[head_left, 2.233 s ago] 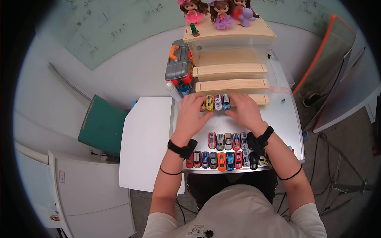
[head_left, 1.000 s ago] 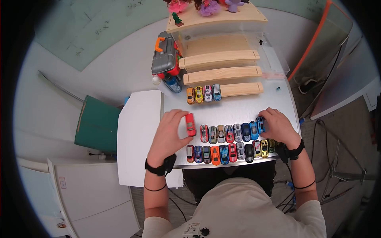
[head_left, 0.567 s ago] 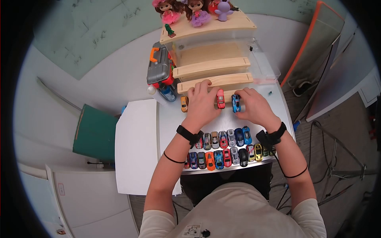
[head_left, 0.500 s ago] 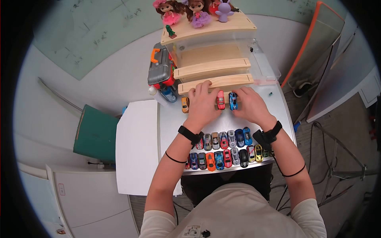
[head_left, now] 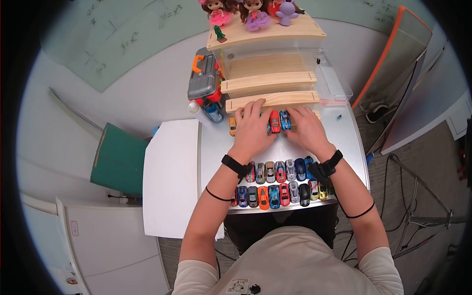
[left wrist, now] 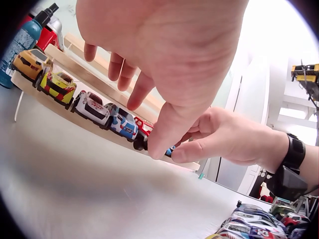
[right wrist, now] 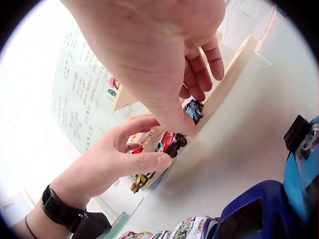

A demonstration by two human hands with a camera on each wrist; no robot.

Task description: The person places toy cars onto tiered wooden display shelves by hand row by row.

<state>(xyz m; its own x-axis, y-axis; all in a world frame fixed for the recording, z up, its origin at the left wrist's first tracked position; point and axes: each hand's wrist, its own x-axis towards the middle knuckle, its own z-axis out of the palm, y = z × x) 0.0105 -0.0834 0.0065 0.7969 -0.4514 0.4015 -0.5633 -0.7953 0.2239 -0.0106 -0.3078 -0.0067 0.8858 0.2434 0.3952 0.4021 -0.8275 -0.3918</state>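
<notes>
In the head view, my left hand (head_left: 253, 129) pinches a red toy car (head_left: 275, 122) on the lowest wooden step, thumb at its near end. My right hand (head_left: 309, 130) pinches a blue-and-black toy car (head_left: 285, 120) right beside it. On the same step, left of the red one, the left wrist view has an orange toy car (left wrist: 32, 63), a yellow toy car (left wrist: 58, 88), a white toy car (left wrist: 92, 108) and a blue-and-white toy car (left wrist: 123, 123). From the head, my left hand covers most of these.
Two rows of toy cars (head_left: 263, 197) line the table's near edge. Behind my hands rise more wooden steps (head_left: 270, 100), with dolls (head_left: 255, 19) on the top board. A grey toolbox (head_left: 204, 78) and bottles (head_left: 214, 113) stand at the left, white board (head_left: 172, 177) nearer.
My left hand lifted the red car and my right hand the blue-and-black one from the near rows. Both moved forward to the step, and the blue-and-black car slid left beside the red one.
</notes>
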